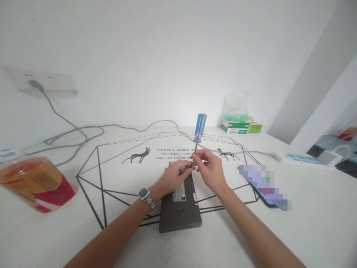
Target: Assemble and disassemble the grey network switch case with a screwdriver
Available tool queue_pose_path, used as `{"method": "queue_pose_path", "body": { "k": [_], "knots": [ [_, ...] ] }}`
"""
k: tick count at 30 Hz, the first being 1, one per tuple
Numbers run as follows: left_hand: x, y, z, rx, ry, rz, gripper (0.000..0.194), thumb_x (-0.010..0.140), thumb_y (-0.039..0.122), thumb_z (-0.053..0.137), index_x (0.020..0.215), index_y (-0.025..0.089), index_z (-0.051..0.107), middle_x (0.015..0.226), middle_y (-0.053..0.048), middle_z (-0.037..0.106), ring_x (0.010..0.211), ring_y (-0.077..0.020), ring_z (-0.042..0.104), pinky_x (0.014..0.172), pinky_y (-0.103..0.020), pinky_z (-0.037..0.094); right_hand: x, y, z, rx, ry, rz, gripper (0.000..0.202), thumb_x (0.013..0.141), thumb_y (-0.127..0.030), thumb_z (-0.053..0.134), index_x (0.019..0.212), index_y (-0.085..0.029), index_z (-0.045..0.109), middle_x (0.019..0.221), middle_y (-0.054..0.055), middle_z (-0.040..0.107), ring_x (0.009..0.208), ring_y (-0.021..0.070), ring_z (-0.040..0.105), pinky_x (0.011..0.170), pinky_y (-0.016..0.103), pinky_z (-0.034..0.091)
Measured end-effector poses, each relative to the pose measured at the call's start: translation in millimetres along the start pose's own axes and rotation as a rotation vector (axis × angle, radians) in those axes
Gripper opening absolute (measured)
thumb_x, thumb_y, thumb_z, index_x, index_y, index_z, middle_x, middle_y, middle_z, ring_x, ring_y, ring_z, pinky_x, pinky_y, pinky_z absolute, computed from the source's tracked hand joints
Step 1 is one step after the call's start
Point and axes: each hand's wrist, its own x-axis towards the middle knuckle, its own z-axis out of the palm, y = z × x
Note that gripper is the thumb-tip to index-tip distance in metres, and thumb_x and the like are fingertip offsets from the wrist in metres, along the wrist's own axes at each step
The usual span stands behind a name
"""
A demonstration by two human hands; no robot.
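Note:
A flat dark grey box (pixel 180 219) with vent slots along its near edge and a pale label on top lies on the table in front of me. My left hand (pixel 174 176), with a watch at the wrist, is closed over the far end of this box; its fingertips are beside the screwdriver shaft. Upright above the box's far right corner stands a screwdriver (pixel 200 128) with a clear blue handle. My right hand (pixel 210 169) pinches its metal shaft low down, below the handle. The screwdriver's tip is hidden by my fingers.
A jar (pixel 41 184) with a red and yellow label stands at the left. At the right lie a phone (pixel 262 186) and a white power strip (pixel 304 160). Small boxes (pixel 235 125) sit by the wall. A grey cable (pixel 122 127) runs across the back from a wall socket (pixel 60 82).

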Motion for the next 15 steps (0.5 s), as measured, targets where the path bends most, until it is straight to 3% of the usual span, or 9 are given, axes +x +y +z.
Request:
{"method": "queue_pose_path", "body": {
  "k": [8,15],
  "knots": [
    [1.7,2.6,-2.6,-0.059,-0.096,0.007,0.026,0.096,0.027,0.052,0.102,0.019,0.076,0.109,-0.005,0.079,0.101,-0.0217,0.07,0.094,-0.031,0.051,-1.4,-0.2,-0.2,0.012,-0.043,-0.028,0.024,0.091,-0.039,0.06,0.097,-0.018,0.069,0.09,0.007,0.077,0.066,0.0163,0.067,0.054,0.027,0.055],
    [0.9,2.6,-2.1,-0.098,-0.073,-0.07,0.021,0.094,0.032,0.059,0.091,0.018,0.074,0.09,-0.003,0.079,0.086,-0.0205,0.071,0.082,-0.029,0.052,-1.1,-7.0,0.8,-0.037,-0.013,-0.043,0.022,0.088,-0.037,0.062,0.098,-0.019,0.072,0.09,0.007,0.076,0.071,0.0177,0.067,0.053,0.027,0.055]
  ]
}}
